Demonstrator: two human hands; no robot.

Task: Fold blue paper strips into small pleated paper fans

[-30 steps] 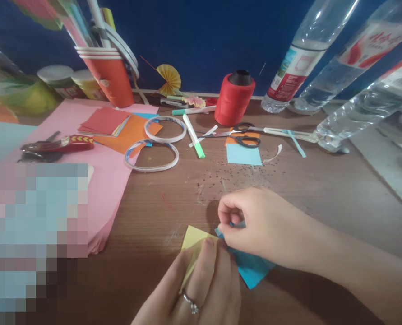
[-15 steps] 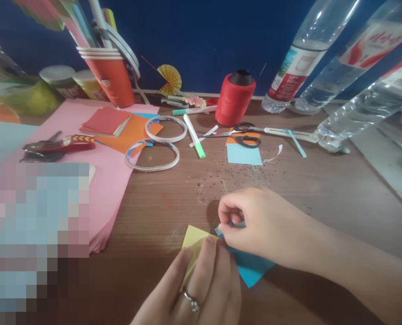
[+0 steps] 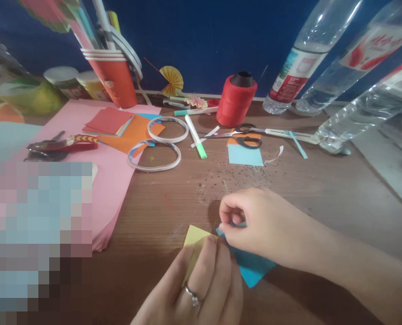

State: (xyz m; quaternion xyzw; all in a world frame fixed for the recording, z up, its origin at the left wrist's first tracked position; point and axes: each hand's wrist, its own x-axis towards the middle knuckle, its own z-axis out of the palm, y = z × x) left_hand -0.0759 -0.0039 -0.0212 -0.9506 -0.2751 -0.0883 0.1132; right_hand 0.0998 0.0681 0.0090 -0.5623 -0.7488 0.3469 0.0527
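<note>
"What's the biggest thing you see?"

"A dark blue wall (image 3: 194, 40). Then a brown table (image 3: 150, 203), and a pile of big pink paper (image 3: 108, 194) on the left."

"And then?"

"Three tall clear bottles (image 3: 285, 88) at the back on the right. Then two bare hands, the right hand (image 3: 260, 221) and the left hand (image 3: 209, 280), side by side at the front."

"What's a bit smaller?"

"A red cup (image 3: 117, 83) full of sticks and pens, and a fat red spool (image 3: 236, 101) of thread. Scissors (image 3: 250, 143) lie in front of the spool, and two tape rings (image 3: 168, 138) lie to the left."

"What do the hands have?"

"A bright blue paper (image 3: 255, 267) is under the right hand. That thumb and a finger pinch its top corner, with no gap. A yellow paper (image 3: 198, 234) is just left of it, under the left hand. Those fingers lie on top, close together. The thumb is hidden, so I can't tell if it's pinching."

"Do the papers touch?"

"I can't tell. The hand covers that bit."

"Anything little?"

"A white and green pen (image 3: 196, 136) near the tape rings, a shiny ring (image 3: 194, 299) on a left finger, and tiny dark specks (image 3: 241, 174) past the right hand."
</note>
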